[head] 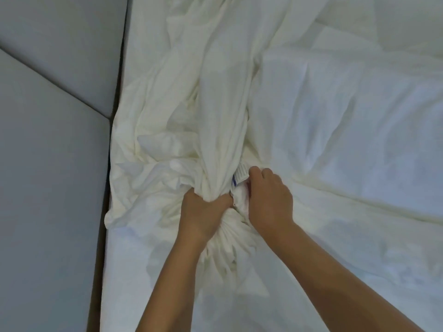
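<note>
A crumpled cream-white duvet cover [191, 111] lies bunched along the left side of the bed. My left hand [203, 212] grips a gathered bunch of its fabric. Right beside it, my right hand [271, 197] holds the cloth next to a small white care label [241, 174] with a blue mark. A white duvet [347, 130] spreads flatter to the right. My fingertips are buried in the folds.
A grey padded headboard or wall panel [52, 140] runs down the left, with a dark narrow gap [105, 202] between it and the bed. White bedding fills the rest of the view.
</note>
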The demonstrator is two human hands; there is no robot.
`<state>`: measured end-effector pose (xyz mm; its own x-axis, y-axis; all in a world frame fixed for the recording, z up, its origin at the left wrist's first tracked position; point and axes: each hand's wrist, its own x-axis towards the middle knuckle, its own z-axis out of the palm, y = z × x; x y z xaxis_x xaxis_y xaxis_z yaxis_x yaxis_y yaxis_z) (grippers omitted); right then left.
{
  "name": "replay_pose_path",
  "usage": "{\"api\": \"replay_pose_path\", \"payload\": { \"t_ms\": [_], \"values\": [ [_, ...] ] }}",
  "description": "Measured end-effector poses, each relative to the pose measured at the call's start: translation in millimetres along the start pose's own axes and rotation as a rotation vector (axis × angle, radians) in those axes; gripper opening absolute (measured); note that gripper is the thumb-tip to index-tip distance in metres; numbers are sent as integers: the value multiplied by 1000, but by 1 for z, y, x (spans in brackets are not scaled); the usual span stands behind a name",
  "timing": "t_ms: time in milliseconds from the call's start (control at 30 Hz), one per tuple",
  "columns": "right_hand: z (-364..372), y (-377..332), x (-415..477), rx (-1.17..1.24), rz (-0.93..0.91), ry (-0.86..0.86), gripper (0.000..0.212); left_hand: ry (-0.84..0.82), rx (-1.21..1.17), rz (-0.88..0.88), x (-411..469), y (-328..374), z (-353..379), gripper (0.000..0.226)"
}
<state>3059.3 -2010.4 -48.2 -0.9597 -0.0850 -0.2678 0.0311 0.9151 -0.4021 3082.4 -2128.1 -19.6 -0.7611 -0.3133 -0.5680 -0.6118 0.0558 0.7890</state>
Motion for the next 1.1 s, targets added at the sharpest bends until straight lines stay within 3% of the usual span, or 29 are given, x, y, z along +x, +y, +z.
{"api": "replay_pose_path", "payload": {
  "t_ms": [100, 167, 267, 333, 400, 533, 633, 700, 800, 933, 1100],
  "values": [
    [-4, 2, -8, 575, 147, -74, 8, -4, -9, 3, 0, -1, 1, 26],
    [-8, -2, -20, 843, 103, -46, 11, -5, -22, -5, -2, 1, 0, 31],
    [-8, 1, -31, 810, -44, -219, 24, 10, -7, -26, -3, 3, 0, 34],
    [-10, 4, -28, 926, -69, -456, 30, 1, -12, -56, -4, 3, 1, 35],
    [-12, 6, -23, 1074, -41, -572, 31, -78, -17, -96, -6, 3, 4, 31],
    [-8, 11, -21, 1225, 27, -450, 19, -291, -91, -299, -10, 4, 6, 36],
    [-1, 13, -26, 1156, -38, -451, 45, -405, -374, -482, -9, 6, -3, 47],
    [5, 13, -26, 1073, -35, -468, 56, -452, -484, -469, -9, 5, -5, 58],
    [10, 17, -19, 1121, 106, -457, 56, -500, -548, -392, -8, 3, -1, 46],
    [14, 32, -15, 1435, 311, -549, 46, -287, -674, -429, -6, -16, 0, 21],
    [15, 35, -11, 1479, 339, -669, 44, 49, -289, -165, -13, -48, 13, 21]
  ]
}}
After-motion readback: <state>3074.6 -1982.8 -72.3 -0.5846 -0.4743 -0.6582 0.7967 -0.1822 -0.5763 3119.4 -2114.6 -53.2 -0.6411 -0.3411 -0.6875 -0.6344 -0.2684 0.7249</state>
